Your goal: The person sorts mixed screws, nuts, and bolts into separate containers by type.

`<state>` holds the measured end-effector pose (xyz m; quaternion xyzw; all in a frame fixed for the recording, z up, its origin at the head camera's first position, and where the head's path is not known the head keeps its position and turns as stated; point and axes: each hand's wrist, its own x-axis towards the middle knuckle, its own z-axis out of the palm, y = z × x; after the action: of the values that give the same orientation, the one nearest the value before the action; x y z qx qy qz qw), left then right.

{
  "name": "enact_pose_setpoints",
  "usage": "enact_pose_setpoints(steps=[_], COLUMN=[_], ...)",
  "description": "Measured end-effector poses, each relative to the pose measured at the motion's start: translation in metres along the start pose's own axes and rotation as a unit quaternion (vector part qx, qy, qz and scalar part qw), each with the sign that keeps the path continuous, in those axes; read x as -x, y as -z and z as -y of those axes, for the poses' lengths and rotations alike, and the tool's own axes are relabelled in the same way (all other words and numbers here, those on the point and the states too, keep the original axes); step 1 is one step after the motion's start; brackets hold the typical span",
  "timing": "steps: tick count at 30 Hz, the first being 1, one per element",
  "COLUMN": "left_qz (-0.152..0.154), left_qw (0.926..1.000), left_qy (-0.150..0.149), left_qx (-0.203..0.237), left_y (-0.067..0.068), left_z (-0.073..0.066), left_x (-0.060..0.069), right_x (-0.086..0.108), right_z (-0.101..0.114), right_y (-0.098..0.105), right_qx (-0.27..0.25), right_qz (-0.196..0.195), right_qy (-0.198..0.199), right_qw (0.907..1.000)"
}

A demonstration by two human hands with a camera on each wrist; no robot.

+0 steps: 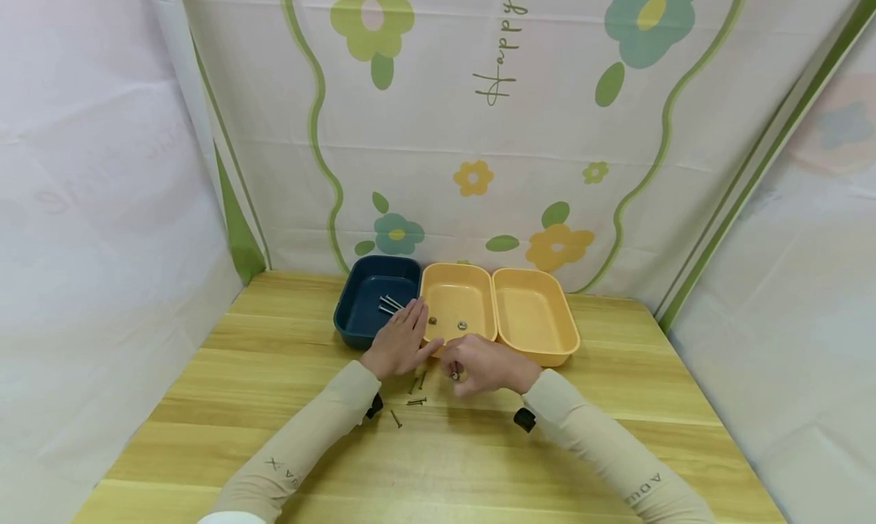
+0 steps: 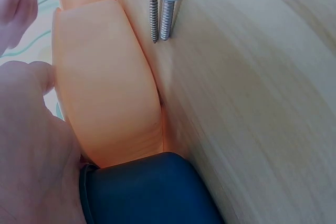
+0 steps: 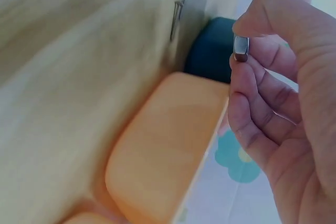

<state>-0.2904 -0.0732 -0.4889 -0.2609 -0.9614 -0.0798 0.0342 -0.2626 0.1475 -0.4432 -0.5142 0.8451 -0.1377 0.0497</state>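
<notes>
My right hand (image 1: 487, 366) pinches a metal hex nut (image 3: 241, 49) between thumb and forefinger, just in front of the middle yellow tray (image 1: 457, 281). Over the adjoining rims of that tray and the dark blue tray (image 1: 352, 316) lies my left hand (image 1: 399, 343), its fingers straight. Inside the blue tray are long screws (image 1: 391, 304), partly hidden by the left hand. Two nuts sit apart in the middle tray, one being a hex nut (image 1: 462, 325). Several more screws (image 2: 167, 11) lie on the table below the hands.
A second yellow tray (image 1: 537, 311) stands at the right end of the row. All three trays line up near the back of the wooden table (image 1: 438, 471), against a flowered cloth (image 1: 493, 128). Cloth walls rise on both sides.
</notes>
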Motion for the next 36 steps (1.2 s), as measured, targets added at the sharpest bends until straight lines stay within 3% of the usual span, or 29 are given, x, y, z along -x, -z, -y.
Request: enact_pose_setpoints(steps=[17, 25, 36], left_qz=[0.02, 0.028, 0.008], left_qw=[0.9998, 0.9995, 0.9999], left_qy=[0.008, 0.011, 0.0], left_qx=[-0.001, -0.011, -0.008], left_y=[-0.007, -0.008, -0.004], left_z=[0.005, 0.005, 0.003], left_x=[-0.005, -0.007, -0.004], right_x=[0.003, -0.003, -0.011], right_z=[-0.02, -0.033, -0.055], right_y=[0.046, 0.053, 0.047], right_qx=[0.062, 0.075, 0.066], right_qz=[-0.05, -0.07, -0.116], right_qy=[-0.021, -0.028, -0.036], right_qw=[0.9966, 0.9943, 0.9904])
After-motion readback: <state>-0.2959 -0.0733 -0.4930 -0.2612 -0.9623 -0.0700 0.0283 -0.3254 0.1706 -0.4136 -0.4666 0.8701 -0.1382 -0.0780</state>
